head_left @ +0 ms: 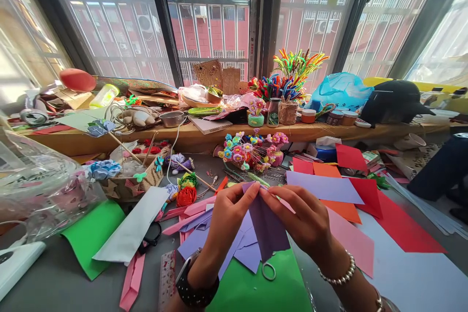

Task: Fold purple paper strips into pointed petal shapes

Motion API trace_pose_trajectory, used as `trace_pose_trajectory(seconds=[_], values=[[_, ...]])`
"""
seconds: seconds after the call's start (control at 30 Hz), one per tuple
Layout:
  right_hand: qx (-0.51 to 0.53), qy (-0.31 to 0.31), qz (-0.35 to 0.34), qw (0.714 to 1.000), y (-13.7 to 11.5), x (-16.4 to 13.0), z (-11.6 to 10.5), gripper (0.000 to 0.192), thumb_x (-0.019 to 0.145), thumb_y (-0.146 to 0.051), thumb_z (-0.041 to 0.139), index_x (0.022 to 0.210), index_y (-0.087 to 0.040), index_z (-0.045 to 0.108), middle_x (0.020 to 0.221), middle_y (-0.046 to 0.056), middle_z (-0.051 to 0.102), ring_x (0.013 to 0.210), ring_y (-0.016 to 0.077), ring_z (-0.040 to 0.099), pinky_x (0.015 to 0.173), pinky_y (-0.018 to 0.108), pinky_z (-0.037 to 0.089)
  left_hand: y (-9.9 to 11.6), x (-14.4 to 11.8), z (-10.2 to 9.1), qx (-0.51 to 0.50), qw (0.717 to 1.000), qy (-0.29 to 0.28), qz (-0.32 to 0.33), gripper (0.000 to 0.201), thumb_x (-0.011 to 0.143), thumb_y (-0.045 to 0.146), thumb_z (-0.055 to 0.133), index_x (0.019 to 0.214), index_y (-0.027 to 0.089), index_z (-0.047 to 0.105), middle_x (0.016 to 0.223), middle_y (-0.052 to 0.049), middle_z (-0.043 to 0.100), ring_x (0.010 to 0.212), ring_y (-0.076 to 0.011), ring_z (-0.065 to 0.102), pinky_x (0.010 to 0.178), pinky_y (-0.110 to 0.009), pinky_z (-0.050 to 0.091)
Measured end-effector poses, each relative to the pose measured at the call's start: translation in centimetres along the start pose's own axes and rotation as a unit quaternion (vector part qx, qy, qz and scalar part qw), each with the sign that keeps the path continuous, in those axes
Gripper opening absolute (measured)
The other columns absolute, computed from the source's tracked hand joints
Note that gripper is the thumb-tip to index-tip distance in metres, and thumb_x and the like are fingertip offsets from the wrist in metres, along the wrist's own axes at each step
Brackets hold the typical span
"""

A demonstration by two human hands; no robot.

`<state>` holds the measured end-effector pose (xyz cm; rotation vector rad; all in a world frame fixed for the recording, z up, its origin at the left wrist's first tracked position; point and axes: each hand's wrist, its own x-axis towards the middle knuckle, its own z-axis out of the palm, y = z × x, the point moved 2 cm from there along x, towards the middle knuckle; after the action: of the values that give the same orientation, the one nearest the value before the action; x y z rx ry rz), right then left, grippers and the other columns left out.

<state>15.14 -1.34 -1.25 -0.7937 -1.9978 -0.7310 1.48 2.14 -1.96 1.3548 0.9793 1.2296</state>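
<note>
Between my hands hangs a strip of purple paper point(269, 229), pinched at its top edge. My left hand point(234, 204) closes on the upper left corner with thumb and fingers. From the other side, my right hand point(302, 212) pinches the same top edge, close to the left fingertips. Below the strip lies a green sheet point(263, 287), with a ring-shaped scissors handle point(268, 271) on it, the rest of the scissors hidden. Cut and folded purple paper pieces point(197, 241) are piled beside my left wrist, along with pink folded strips point(188, 212).
A ruler point(167, 278) lies left of my left wrist. Red sheets point(405, 224), a lilac sheet point(321, 186) and a white sheet point(409, 278) spread to the right. Behind are small paper flowers point(252, 151), a box of paper roses point(139, 180) and a cluttered shelf point(201, 136) under the windows.
</note>
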Motion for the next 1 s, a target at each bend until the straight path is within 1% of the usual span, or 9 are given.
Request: trace_pose_trajectory(seconds=[0.13,0.23,0.3,0.37,0.47,0.6,0.73,0.87,1.0], values=[[0.048,0.000,0.034,0.998,0.3,0.3,-0.1,0.024,0.076,-0.007,0.054,0.098,-0.014,0.061,0.085,0.008,0.063,0.077,0.0176,0.054,0.066,0.030,0.048,0.1,0.2,-0.2,0.015,1.000,0.000,0.001,0.020,0.069,0.034,0.060,0.073,0.015,0.067,0.065,0.000,0.062,0.064,-0.0121,0.051,0.056,-0.019,0.038],[0.137,0.018,0.145,0.980,0.8,0.8,-0.3,0.012,0.075,-0.015,0.058,0.086,-0.017,0.063,0.080,0.006,0.062,0.073,0.0163,0.054,0.064,0.029,0.047,0.4,0.3,-0.3,0.039,0.999,-0.001,0.008,0.022,0.070,0.035,0.059,0.069,0.015,0.067,0.063,0.000,0.061,0.059,-0.0108,0.050,0.052,-0.018,0.036],[0.199,-0.006,0.249,0.948,1.3,1.0,-0.3,0.008,0.075,-0.023,0.058,0.076,-0.017,0.064,0.073,0.005,0.061,0.068,0.0151,0.054,0.061,0.028,0.047,0.7,0.4,-0.2,0.069,0.997,-0.011,0.014,0.023,0.070,0.035,0.058,0.066,0.014,0.066,0.060,0.001,0.060,0.056,-0.0100,0.049,0.049,-0.017,0.035],[0.253,-0.073,0.336,0.904,1.7,0.9,0.0,0.015,0.076,-0.030,0.057,0.070,-0.017,0.063,0.068,0.003,0.060,0.063,0.0140,0.055,0.057,0.026,0.046,0.8,0.3,-0.2,0.098,0.995,-0.025,0.022,0.023,0.070,0.035,0.058,0.065,0.014,0.066,0.059,0.001,0.060,0.056,-0.0101,0.049,0.048,-0.017,0.035],[0.315,-0.158,0.409,0.842,2.0,0.6,0.5,0.021,0.074,-0.036,0.056,0.068,-0.017,0.063,0.066,0.002,0.062,0.063,0.0142,0.056,0.056,0.024,0.045,0.9,0.4,-0.2,0.129,0.990,-0.041,0.029,0.021,0.070,0.033,0.058,0.068,0.014,0.067,0.064,0.000,0.063,0.061,-0.0122,0.052,0.051,-0.017,0.037],[0.358,-0.185,0.454,0.795,2.3,0.4,0.8,0.022,0.071,-0.038,0.059,0.068,-0.016,0.062,0.067,0.003,0.063,0.064,0.0149,0.056,0.056,0.024,0.045,0.7,0.5,-0.3,0.156,0.985,-0.071,0.015,0.021,0.070,0.033,0.058,0.071,0.015,0.068,0.070,-0.002,0.066,0.068,-0.0153,0.055,0.056,-0.019,0.040],[0.381,-0.183,0.485,0.765,2.4,0.2,0.8,0.020,0.069,-0.035,0.060,0.066,-0.015,0.061,0.064,0.002,0.061,0.060,0.0134,0.054,0.053,0.022,0.043,0.7,0.7,-0.2,0.098,0.990,-0.102,-0.020,0.020,0.069,0.031,0.059,0.081,0.016,0.066,0.079,-0.002,0.067,0.073,-0.0155,0.057,0.060,-0.019,0.041],[0.383,-0.179,0.499,0.756,2.4,0.2,0.7,0.019,0.069,-0.033,0.060,0.068,-0.014,0.061,0.063,0.002,0.060,0.058,0.0123,0.052,0.051,0.021,0.041,0.3,0.8,-0.2,0.061,0.988,-0.126,-0.057,0.022,0.067,0.032,0.062,0.078,0.014,0.065,0.074,-0.002,0.064,0.070,-0.0154,0.056,0.059,-0.021,0.041],[0.372,-0.190,0.500,0.758,2.5,0.2,0.7,0.022,0.070,-0.035,0.058,0.068,-0.014,0.060,0.063,0.002,0.060,0.058,0.0124,0.051,0.051,0.021,0.041,-0.2,0.9,-0.4,0.059,0.984,-0.157,-0.066,0.024,0.066,0.034,0.061,0.074,0.012,0.065,0.070,-0.002,0.062,0.065,-0.0145,0.053,0.057,-0.021,0.039]])
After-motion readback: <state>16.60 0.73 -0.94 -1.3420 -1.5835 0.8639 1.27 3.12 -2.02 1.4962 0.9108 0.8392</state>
